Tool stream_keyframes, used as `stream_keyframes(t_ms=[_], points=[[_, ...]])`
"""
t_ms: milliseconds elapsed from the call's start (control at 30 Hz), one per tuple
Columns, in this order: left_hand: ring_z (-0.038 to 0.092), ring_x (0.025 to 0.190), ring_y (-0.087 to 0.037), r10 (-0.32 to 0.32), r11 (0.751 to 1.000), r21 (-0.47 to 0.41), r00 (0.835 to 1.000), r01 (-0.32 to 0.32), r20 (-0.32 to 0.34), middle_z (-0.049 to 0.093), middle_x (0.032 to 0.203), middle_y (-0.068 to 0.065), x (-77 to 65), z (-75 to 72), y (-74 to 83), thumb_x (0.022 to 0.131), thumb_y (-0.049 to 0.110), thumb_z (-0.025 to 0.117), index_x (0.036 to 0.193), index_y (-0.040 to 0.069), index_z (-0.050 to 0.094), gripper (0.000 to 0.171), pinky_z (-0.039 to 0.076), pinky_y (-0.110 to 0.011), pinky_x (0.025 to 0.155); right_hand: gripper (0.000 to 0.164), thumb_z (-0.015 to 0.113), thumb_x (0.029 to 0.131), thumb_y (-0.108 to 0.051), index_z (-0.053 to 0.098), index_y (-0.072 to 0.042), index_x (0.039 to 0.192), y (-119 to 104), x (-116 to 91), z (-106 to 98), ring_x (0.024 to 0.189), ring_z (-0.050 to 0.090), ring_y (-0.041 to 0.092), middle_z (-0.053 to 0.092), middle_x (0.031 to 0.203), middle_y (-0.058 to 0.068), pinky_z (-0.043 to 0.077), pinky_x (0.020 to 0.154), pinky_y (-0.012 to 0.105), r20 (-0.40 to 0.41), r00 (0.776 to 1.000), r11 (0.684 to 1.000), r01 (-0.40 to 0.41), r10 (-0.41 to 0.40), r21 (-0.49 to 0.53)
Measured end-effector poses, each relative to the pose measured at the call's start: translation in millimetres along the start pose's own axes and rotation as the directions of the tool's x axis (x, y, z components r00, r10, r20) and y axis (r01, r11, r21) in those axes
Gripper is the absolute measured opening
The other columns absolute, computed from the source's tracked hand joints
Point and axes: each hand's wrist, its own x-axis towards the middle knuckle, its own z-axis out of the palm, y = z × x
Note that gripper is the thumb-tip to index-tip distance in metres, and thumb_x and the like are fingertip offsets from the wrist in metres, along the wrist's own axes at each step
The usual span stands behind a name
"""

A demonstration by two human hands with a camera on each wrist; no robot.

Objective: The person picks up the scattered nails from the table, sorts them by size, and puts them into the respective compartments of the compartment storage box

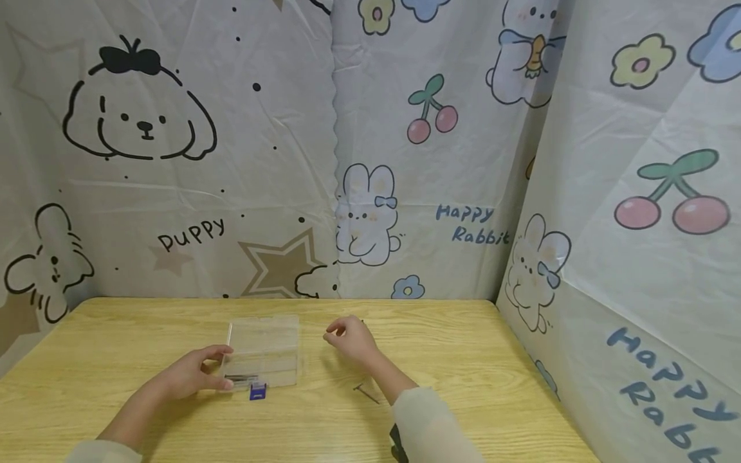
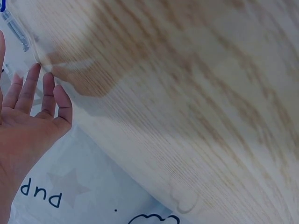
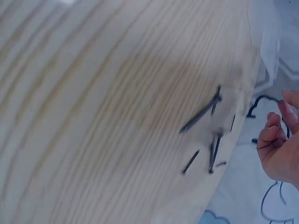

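Note:
A clear plastic box (image 1: 298, 350) with compartments lies on the table. Several thin dark metal pins, probably nails (image 1: 242, 377), lie in its front left compartment, and a small blue piece (image 1: 258, 391) shows at its front edge. My left hand (image 1: 193, 373) touches the box's left side, thumb near the front corner, fingers loosely extended. To the right of the box my right hand (image 1: 352, 339) hovers, thumb and index fingertips close together; whether anything is between them is too small to tell. Several loose nails (image 3: 201, 114) lie on the table near it.
Another nail-like piece (image 1: 367, 393) lies in front of the right forearm. A dark object (image 1: 397, 442) is partly hidden by the right sleeve. Printed cloth (image 1: 278, 161) hangs behind the wooden table (image 1: 191, 437) and along its right side.

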Motion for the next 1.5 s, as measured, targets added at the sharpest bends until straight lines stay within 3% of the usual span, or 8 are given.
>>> stream_keyframes(t_ms=[400,833,1267,1500], points=[[0.056,0.098,-0.029,-0.004,1.000,-0.009,1.000,0.004,0.000,0.039,0.132,-0.037,-1.9,0.1,-2.4,0.079,0.029,0.075,0.136,-0.006,0.037,0.077,0.049,-0.035,0.072,0.016,0.065,0.088,-0.021,0.070,-0.008,0.096,37.8,1.6,-22.1,0.085,0.054,0.019,0.062,0.094,0.007,0.044,0.071,0.033,-0.093,0.991,0.995,-0.097,0.097,0.003],[0.055,0.101,-0.031,-0.021,0.999,0.024,0.999,0.022,-0.026,0.042,0.132,-0.035,-2.7,0.0,1.5,0.078,0.031,0.075,0.136,-0.003,0.039,0.077,0.048,-0.035,0.074,0.019,0.064,0.087,-0.021,0.068,-0.005,0.097,67.1,1.8,-29.5,0.074,0.051,0.017,0.062,0.090,0.009,0.041,0.063,0.028,-0.164,0.968,0.982,-0.190,0.191,0.020],[0.056,0.100,-0.031,0.001,1.000,0.029,1.000,0.000,-0.029,0.042,0.131,-0.034,-2.7,0.3,3.2,0.079,0.029,0.075,0.136,-0.004,0.038,0.076,0.048,-0.033,0.073,0.016,0.066,0.086,-0.022,0.071,-0.006,0.090,79.3,4.2,-22.3,0.071,0.056,0.014,0.068,0.087,0.006,0.043,0.062,0.027,-0.216,0.949,0.972,-0.237,0.231,0.000],[0.056,0.099,-0.030,0.006,1.000,0.030,1.000,-0.005,-0.029,0.043,0.130,-0.035,-3.4,0.5,2.8,0.079,0.028,0.075,0.136,-0.005,0.038,0.076,0.048,-0.036,0.075,0.010,0.068,0.084,-0.022,0.070,-0.012,0.086,78.0,7.0,-16.7,0.071,0.058,0.015,0.069,0.087,0.002,0.042,0.059,0.028,-0.237,0.927,0.949,-0.311,0.290,-0.055]])
